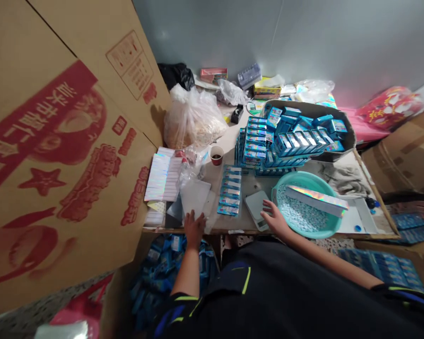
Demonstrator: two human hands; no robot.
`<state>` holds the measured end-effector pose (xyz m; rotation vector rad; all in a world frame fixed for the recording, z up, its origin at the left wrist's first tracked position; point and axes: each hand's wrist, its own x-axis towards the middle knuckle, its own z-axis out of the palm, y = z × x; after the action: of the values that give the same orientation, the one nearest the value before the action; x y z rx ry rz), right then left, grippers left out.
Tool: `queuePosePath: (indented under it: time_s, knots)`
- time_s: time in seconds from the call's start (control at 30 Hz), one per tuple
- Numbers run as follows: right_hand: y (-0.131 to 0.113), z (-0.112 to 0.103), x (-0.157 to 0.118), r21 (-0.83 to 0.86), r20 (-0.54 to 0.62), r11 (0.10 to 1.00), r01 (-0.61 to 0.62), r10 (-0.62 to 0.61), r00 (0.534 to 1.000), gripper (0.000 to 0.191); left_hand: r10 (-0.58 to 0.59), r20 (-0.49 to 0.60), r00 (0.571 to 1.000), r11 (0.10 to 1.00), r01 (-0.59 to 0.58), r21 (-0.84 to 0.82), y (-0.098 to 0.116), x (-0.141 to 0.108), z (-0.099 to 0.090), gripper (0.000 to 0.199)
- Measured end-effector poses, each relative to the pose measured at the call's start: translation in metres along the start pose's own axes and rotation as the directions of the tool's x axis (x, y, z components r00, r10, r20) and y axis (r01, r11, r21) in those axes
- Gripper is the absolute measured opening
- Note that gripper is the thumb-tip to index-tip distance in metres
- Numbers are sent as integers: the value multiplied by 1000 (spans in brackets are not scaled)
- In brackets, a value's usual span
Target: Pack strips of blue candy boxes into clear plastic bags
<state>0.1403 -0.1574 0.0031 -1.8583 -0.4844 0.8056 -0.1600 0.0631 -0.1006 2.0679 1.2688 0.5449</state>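
Observation:
My left hand (195, 227) lies with its fingers spread at the near end of a stack of translucent plastic bags (196, 194), touching it. Over the right edge of a small grey-white scale (257, 210) hovers my right hand (273, 217), fingers apart and holding nothing. Just right of it stands a turquoise basin (334, 230) of pale blue pellets (300, 214). A long carton strip with a shiny face (316, 201) rests across the basin. Between my hands, several small blue boxes (229, 190) lie in a column.
Stacked blue boxes (256, 141) and an open carton (349, 146) of more stand behind. White shiny-edged boxes (162, 176), a paper cup (216, 155) and a filled clear bag (194, 117) are at left. A tall cardboard box (102, 141) walls the left side. Grey cloth (346, 180) lies right.

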Motion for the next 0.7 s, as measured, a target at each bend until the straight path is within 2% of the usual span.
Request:
queuePosePath:
  time_s: [0.13,0.2,0.27,0.37,0.4,0.43,0.5,0.57,0.63,0.7]
  knots:
    - [5,-15,-10,-55,-58,998,35,-38,998,63,-44,-98,994,995,35,-89,6,2,-5,26]
    - [4,-17,-14,-51,-80,998,34,-38,996,63,-112,-216,970,987,82,-141,9,2,-16,28]
    - [-1,-17,-18,-45,-106,997,70,-74,992,60,-213,-380,900,969,145,-201,14,5,-32,32]
    - [-18,-15,-23,-56,-128,968,243,-248,960,49,-313,-566,763,941,168,-294,27,14,-69,44]
    - [-26,-14,-24,-65,-119,944,322,-328,937,44,-315,-597,738,938,147,-314,35,17,-84,53]
    - [-34,-12,-24,-71,-100,914,400,-406,908,40,-301,-614,730,938,111,-327,45,18,-99,65]
    - [-53,-7,-24,-61,-55,849,525,-528,847,34,-235,-628,742,945,23,-326,71,15,-129,86]
    - [-73,1,-23,-14,-6,801,598,-598,801,32,-128,-591,796,948,-77,-309,104,2,-154,99]
    - [-93,11,-22,66,54,773,631,-634,771,33,-45,-512,858,933,-147,-328,140,-19,-168,111]
    - [-112,18,-20,160,140,768,621,-640,755,40,-10,-406,914,893,-174,-414,173,-45,-172,119]
